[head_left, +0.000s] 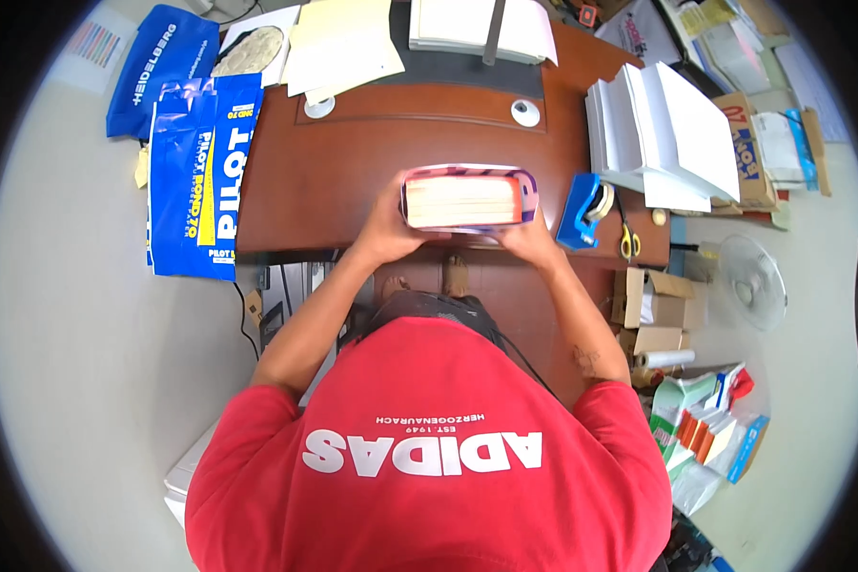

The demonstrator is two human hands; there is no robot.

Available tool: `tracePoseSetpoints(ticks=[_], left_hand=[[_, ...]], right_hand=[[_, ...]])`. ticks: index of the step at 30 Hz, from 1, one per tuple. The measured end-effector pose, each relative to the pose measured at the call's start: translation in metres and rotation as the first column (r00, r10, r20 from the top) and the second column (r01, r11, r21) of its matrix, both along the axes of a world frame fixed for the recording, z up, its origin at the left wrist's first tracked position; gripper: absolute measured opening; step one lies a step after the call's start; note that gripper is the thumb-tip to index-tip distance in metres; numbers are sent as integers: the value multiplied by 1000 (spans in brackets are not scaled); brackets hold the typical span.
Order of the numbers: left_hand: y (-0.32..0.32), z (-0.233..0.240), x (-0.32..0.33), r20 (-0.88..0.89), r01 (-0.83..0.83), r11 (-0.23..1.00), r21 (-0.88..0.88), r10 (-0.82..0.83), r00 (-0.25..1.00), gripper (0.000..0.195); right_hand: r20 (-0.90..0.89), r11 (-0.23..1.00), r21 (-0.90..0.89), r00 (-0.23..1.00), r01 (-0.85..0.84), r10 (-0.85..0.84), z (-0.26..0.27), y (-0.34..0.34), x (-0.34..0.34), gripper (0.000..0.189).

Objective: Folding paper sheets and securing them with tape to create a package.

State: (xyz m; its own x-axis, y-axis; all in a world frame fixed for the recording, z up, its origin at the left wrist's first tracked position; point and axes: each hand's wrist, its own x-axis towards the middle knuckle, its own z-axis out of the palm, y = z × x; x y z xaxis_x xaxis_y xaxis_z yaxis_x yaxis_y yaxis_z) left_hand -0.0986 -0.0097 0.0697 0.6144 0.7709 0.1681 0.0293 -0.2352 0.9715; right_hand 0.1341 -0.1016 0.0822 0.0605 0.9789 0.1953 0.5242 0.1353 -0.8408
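Between my two hands I hold an open-topped packet of paper pads [463, 200] near the front edge of the brown wooden desk [372, 143]. Its wrapper is pink, white and purple, and the pale page edges inside face up. My left hand [387, 227] grips the wrapper's left end, with the fingers partly hidden beneath it. At the lower right corner, my right hand [528, 236] clasps the other end. To the right of the packet stands a blue tape dispenser [579, 214] with a roll of tape. Yellow-handled scissors [628, 239] lie beside it.
Blue printed paper wrappers [200, 179] hang over the desk's left edge. Tall white paper stacks [658, 132] stand at right. Cream sheets [343, 50] and another paper stack [472, 32] under a metal ruler [495, 32] lie at the back. Cardboard boxes [651, 297] sit low at right, near a fan [752, 282].
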Motion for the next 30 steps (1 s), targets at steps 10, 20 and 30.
tracePoseSetpoints(ticks=[10,20,30], left_hand=[[-28,2,19,-84,-173,984,48,177,981,87],[-49,37,-15,-104,-252,617,745,481,871,52],[-15,50,-3,-282,114,692,713,134,950,57]], right_hand=[[-147,982,-109,980,-153,136,-12,-9,40,83],[397,815,489,911,-311,109,13,-27,88,67],[403,839,406,895,-362,191,27,-10,69,63]])
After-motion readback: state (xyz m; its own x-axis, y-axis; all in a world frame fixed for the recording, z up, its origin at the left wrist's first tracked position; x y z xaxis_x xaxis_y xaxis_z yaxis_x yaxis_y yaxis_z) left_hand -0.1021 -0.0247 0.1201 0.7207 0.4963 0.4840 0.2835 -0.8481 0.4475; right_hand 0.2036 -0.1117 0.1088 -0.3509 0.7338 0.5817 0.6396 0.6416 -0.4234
